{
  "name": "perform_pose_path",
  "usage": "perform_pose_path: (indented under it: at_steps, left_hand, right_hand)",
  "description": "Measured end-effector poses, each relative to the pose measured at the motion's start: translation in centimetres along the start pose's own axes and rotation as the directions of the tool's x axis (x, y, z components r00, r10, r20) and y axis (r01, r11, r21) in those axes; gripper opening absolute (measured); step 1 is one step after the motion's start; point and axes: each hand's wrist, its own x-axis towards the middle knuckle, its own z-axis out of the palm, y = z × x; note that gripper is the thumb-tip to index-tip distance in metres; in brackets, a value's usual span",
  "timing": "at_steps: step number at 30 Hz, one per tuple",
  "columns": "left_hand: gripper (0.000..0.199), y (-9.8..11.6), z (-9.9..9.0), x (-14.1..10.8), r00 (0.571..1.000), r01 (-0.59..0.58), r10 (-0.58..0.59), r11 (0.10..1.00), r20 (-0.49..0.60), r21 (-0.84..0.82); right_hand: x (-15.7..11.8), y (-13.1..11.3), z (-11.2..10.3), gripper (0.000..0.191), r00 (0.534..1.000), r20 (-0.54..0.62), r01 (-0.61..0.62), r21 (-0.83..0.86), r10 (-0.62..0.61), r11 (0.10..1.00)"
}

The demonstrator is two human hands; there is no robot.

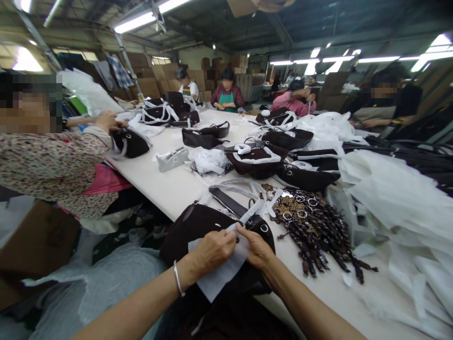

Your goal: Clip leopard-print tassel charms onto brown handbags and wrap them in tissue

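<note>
A dark brown handbag (184, 226) lies at the table's near edge, its strap (226, 202) partly wrapped in white material. Over its front hangs a sheet of thin white wrapping paper (221, 278). My left hand (215, 248) is closed on the sheet's upper part, fingers curled. Beside it, my right hand (256, 245) pinches the same paper near the strap's lower end, thumb toward the left hand. The fingertips of both hands almost meet, and the bag's surface behind them is hidden.
Right of the bag lies a heap of tassel charms with metal rings (311, 222). White paper sheets (399, 198) pile up at the right. Several dark bags (258, 158) stand farther along the table (152, 182). A co-worker (53, 160) handles a bag at left; others sit at the far side.
</note>
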Motion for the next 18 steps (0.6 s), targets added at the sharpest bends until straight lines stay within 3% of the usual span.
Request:
perform_pose_path:
  at_steps: [3, 5, 8, 10, 12, 15, 16, 18]
  left_hand:
    - [0.031, 0.7, -0.3, 0.1, 0.999, 0.024, -0.024, 1.000, -0.024, -0.006]
    - [0.038, 1.2, -0.7, -0.4, 0.983, 0.178, -0.181, 0.982, -0.045, -0.062]
    - [0.036, 1.6, -1.3, -1.8, 0.891, 0.452, -0.454, 0.886, 0.005, -0.101]
    - [0.022, 1.6, -1.6, -2.7, 0.858, 0.514, -0.512, 0.856, 0.047, -0.053]
    - [0.019, 1.4, -1.7, -3.6, 0.885, 0.463, -0.463, 0.886, 0.043, 0.014]
    - [0.018, 1.0, -1.4, -5.4, 0.972, 0.230, -0.232, 0.969, 0.020, 0.087]
    - [0.017, 0.9, -1.4, -6.2, 0.987, 0.152, -0.156, 0.984, 0.035, 0.093]
    - [0.016, 0.5, -1.8, -7.9, 0.991, 0.104, -0.108, 0.993, 0.082, 0.055]
  right_hand:
    - [0.4, 0.4, 0.2, 0.027, 0.994, -0.095, 0.062, -0.016, -0.063, 0.998]
    - [0.6, 0.4, 0.1, 0.026, 0.991, -0.112, 0.069, -0.009, -0.069, 0.998]
    - [0.7, 0.2, 0.0, 0.023, 0.991, -0.123, 0.046, -0.005, -0.046, 0.999]
    - [0.7, 0.2, 0.0, 0.020, 0.992, -0.125, 0.028, -0.005, -0.029, 1.000]
    - [0.7, 0.3, 0.0, 0.019, 0.992, -0.122, 0.016, -0.007, -0.016, 1.000]
    - [0.8, 0.6, 0.1, 0.017, 0.993, -0.120, 0.008, -0.006, -0.009, 1.000]
    - [0.9, 0.6, 0.2, 0.017, 0.993, -0.120, 0.010, -0.002, -0.010, 1.000]
    - [1.1, 0.8, 0.2, 0.017, 0.993, -0.121, 0.016, 0.010, -0.015, 1.000]
